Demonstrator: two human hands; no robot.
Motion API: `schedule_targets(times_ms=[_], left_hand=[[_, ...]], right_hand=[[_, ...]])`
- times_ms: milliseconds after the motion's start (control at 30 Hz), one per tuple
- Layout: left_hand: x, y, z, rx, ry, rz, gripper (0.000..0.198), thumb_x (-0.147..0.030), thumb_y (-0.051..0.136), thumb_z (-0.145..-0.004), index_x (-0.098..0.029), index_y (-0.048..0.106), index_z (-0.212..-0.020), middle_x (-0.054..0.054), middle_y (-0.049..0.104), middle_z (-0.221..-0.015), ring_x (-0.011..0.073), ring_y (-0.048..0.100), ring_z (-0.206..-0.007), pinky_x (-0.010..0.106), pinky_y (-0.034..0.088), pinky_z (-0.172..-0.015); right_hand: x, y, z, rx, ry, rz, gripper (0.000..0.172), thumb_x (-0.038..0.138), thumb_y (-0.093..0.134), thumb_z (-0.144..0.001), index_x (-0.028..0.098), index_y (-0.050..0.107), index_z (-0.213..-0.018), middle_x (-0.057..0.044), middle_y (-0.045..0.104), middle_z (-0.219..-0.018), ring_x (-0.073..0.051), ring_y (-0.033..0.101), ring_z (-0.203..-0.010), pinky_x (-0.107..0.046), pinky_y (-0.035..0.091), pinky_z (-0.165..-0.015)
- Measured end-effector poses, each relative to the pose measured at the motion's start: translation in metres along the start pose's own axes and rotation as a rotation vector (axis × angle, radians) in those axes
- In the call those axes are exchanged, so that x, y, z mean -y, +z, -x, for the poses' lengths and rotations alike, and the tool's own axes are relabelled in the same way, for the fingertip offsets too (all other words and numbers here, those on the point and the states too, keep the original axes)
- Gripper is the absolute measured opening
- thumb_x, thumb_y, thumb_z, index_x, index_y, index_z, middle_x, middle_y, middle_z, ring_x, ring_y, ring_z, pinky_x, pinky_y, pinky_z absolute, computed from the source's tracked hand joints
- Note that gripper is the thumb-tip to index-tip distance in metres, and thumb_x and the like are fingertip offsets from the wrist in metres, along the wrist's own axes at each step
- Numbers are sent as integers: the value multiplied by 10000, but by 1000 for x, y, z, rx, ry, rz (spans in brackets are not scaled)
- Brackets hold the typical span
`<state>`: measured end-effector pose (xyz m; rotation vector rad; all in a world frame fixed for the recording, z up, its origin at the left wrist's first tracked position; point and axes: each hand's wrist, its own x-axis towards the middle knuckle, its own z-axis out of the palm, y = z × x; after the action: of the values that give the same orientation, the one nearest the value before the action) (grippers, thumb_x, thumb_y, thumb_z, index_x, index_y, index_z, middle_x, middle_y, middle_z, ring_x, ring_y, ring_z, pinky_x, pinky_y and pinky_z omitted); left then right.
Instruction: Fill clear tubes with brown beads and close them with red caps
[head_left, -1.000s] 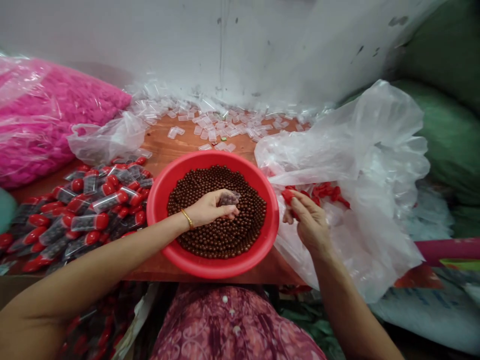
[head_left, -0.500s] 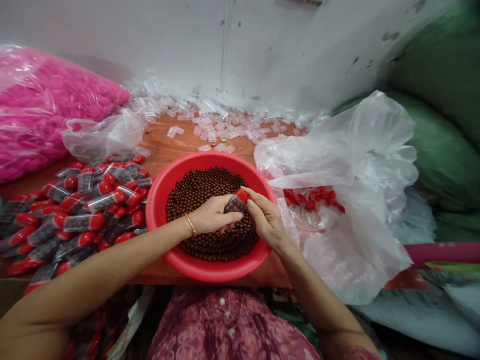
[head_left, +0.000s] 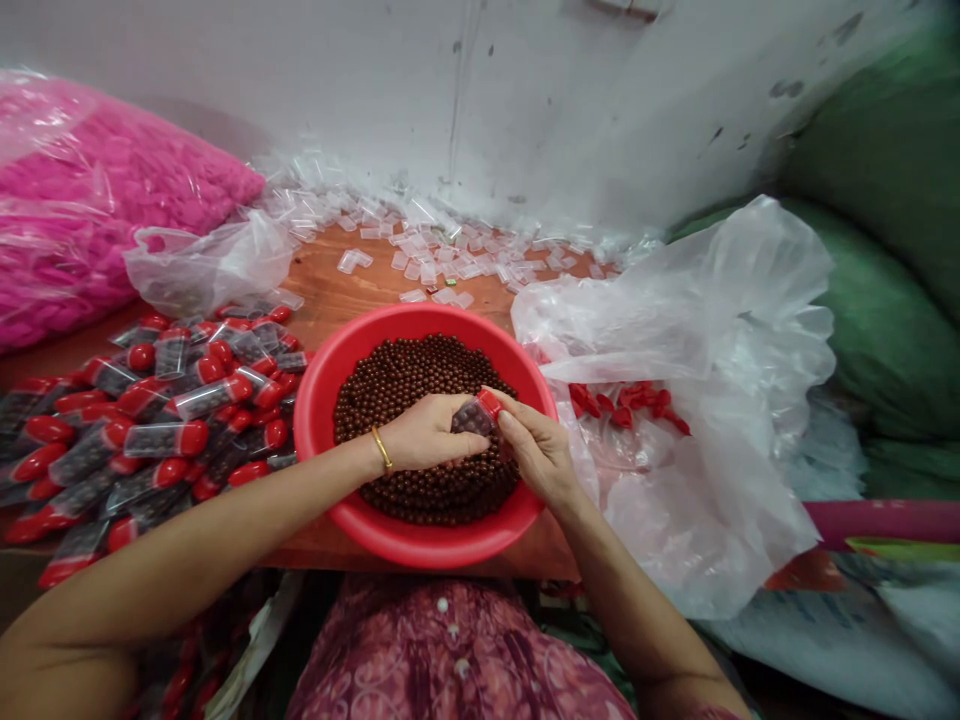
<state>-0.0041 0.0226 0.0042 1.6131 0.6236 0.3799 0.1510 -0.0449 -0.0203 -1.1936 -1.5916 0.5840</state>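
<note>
My left hand [head_left: 431, 432], with a gold bangle at the wrist, is closed round a small clear container [head_left: 470, 418] filled with dark beads. At the container's upper right end, the fingers of my right hand [head_left: 538, 448] grip its red cap [head_left: 490, 403]. Both hands are over a red basin [head_left: 315, 410] of shiny brown beads [head_left: 409, 370]. Part of the container is hidden by my fingers, so how far the cap sits on it cannot be told.
Many red-capped, bead-filled containers [head_left: 165, 440] lie heaped on the left. Loose clear plastic pieces [head_left: 427, 255] are strewn along the wall. A bag of pink pieces [head_left: 97, 210] stands back left. Red caps [head_left: 626, 402] lie on a plastic bag [head_left: 675, 320] at right.
Both hands remain together on the container and its cap, with the right fingers shifted slightly around the cap. The view has tilted a little.
</note>
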Motion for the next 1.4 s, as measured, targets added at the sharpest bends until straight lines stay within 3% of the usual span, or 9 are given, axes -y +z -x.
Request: schedule_targets(times_ms=[100,400,600,700,800,967,1100,1233,1400], left_hand=[[0,0,2,-8,18,-57,99,-225,536,-690,-145,487,-722,-63,475,-547,58,430,-466,165,344,-449],[2,-2,4,44,26,-160,99,-234,531,-657,-152,483,-686,-58,438,-555,71,396,-499,175,305,-455],[-2,-2,5,89,223,-298,130,-231,516,-701,-154,442,-626,-52,422,-591,71,373,-561,184,326,-542],[-3,-4,6,25,241,-395,106,-227,524,-716,-153,480,-655,-45,479,-619,78,410,-575,189,340,-569],[-3,-5,8,-17,209,-531,109,-215,526,-710,-162,476,-628,-51,461,-566,77,396,-522,194,310,-532],[-7,-2,6,30,139,-757,60,-231,524,-690,-176,531,-667,-13,524,-582,122,465,-524,219,347,-518],[-4,1,9,64,97,-850,119,-254,537,-686,-156,594,-723,59,610,-648,194,561,-585,278,436,-572],[3,3,13,118,130,-895,129,-226,545,-683,-143,620,-747,88,653,-703,213,604,-662,299,477,-656],[-5,4,7,54,103,-961,156,-284,525,-733,-154,613,-742,67,646,-675,205,598,-627,288,459,-615]], right_hand=[[2,0,0,16,2,59,345,276,411,-934,217,616,-1205,-51,685,-1114,-198,659,-993,-373,548,-874],[7,-9,-1,101,-478,413,469,132,421,-899,155,434,-1368,-65,703,-770,-152,663,-624,-251,550,-564],[21,-16,-13,106,-490,354,354,178,370,-920,143,631,-1157,-28,658,-623,-113,587,-492,-223,482,-465],[22,-11,-15,29,-390,331,350,218,370,-928,155,708,-989,-25,640,-604,-110,583,-511,-227,474,-486],[18,-1,-19,-76,-95,137,432,358,333,-947,180,725,-911,-21,602,-616,-118,575,-563,-241,478,-528],[11,19,-33,-5,251,-175,715,590,86,-915,201,656,-1103,-56,633,-842,-146,598,-687,-287,510,-622],[14,27,-34,234,185,-131,734,623,21,-894,241,402,-1392,-56,549,-1274,-178,524,-1155,-360,398,-1017],[17,29,-26,365,79,0,662,614,171,-908,243,337,-1430,-45,377,-1463,-186,350,-1335,-383,211,-1146],[15,34,-30,132,152,-207,714,586,19,-910,223,443,-1355,-77,517,-1343,-201,496,-1217,-414,389,-1028]])
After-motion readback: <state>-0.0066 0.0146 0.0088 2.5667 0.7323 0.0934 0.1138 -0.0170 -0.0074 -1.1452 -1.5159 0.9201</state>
